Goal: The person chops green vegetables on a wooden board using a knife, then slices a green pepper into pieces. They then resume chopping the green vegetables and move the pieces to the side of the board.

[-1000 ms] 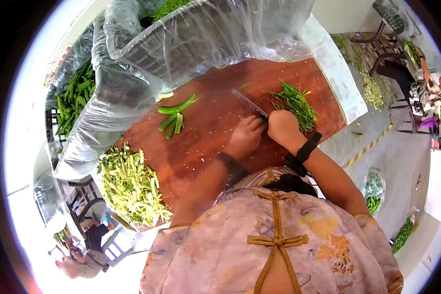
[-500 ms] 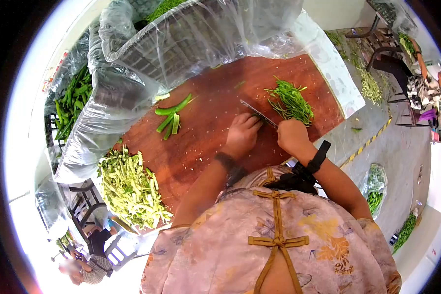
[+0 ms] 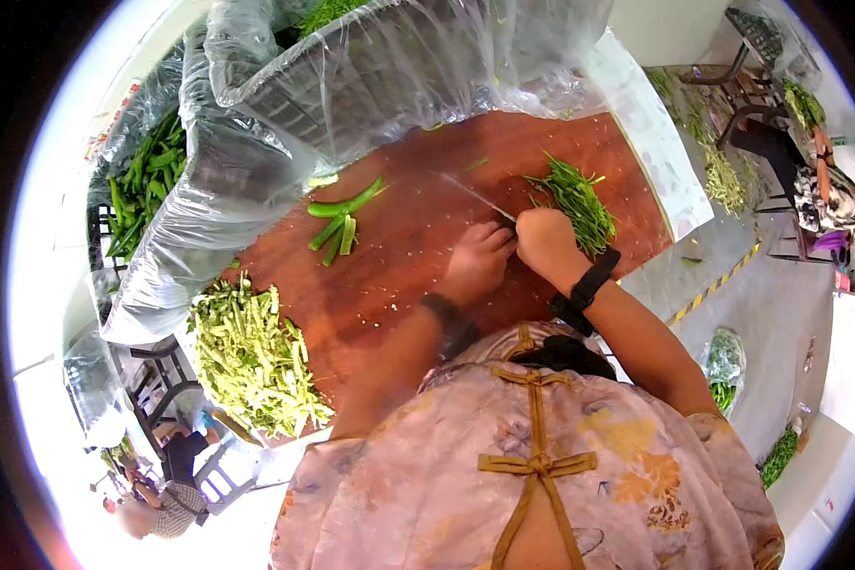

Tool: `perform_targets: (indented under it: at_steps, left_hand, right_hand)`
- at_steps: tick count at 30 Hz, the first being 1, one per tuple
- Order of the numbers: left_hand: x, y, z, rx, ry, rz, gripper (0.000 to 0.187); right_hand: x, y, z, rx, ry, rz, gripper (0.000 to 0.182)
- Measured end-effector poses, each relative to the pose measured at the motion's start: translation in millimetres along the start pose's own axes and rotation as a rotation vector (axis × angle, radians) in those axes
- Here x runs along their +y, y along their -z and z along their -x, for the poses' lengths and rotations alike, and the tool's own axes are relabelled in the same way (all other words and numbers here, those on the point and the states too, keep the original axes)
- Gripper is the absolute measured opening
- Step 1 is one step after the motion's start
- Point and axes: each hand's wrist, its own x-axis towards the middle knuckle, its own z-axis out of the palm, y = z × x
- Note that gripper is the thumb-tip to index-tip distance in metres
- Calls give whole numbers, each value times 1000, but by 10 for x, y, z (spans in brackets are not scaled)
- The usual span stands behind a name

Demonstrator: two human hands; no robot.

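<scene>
My right hand [image 3: 547,242] is closed around the handle of a knife [image 3: 480,201], whose thin blade points away to the upper left and is blurred. Beside it, almost touching, my left hand [image 3: 478,256] rests low over the brown board [image 3: 399,228] with its fingers curled. Whatever lies under those fingers is hidden. Thin green pepper strips [image 3: 579,204] form a heap just beyond my right hand. Farther left lie several split green pepper pieces [image 3: 337,223]. A large pile of pale pepper cores and trimmings [image 3: 256,366] covers the board's near left corner.
Plastic-lined crates [image 3: 351,90] stand along the board's far and left sides. Whole green peppers [image 3: 149,180] fill one on the left. Other people [image 3: 176,503] sit at the lower left and upper right. A plastic bag of greens [image 3: 724,366] lies on the floor at right.
My right hand has moved left with the knife, closer to my left hand, and the blade now shows as a thin line. The pepper heaps look the same.
</scene>
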Motion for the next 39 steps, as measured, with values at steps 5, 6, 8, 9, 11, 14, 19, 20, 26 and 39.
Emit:
perform_targets:
  at_steps: [5, 6, 8, 9, 11, 14, 19, 20, 26, 39]
  left_hand:
    - [50, 2, 20, 73, 14, 9, 32]
    - [58, 6, 13, 78, 12, -7, 31]
    - [65, 22, 5, 78, 10, 4, 31]
    - [66, 19, 15, 78, 11, 11, 31]
    - [53, 12, 18, 61, 13, 22, 30]
    - [77, 59, -5, 57, 19, 34, 30]
    - [82, 93, -14, 44, 39, 54, 30]
    - [76, 92, -12, 43, 40, 55, 30]
    - [18, 17, 26, 57, 14, 52, 30]
    - [75, 93, 82, 26, 31, -52, 28]
  right_hand:
    - [197, 160, 166, 83, -12, -26, 11]
    - [220, 174, 229, 82, -31, -28, 12]
    - [202, 175, 360, 89, 0, -47, 11]
    - [146, 211, 405, 23, -25, -49, 11]
    - [85, 243, 443, -43, -52, -53, 10]
    - [53, 257, 444, -103, -95, -34, 9]
    - [2, 337, 385, -161, -75, -42, 5]
    - [-12, 303, 359, -165, -73, -41, 5]
    - [-21, 41, 62, 31, 7, -52, 4]
    - [33, 297, 395, -202, -137, -48, 8]
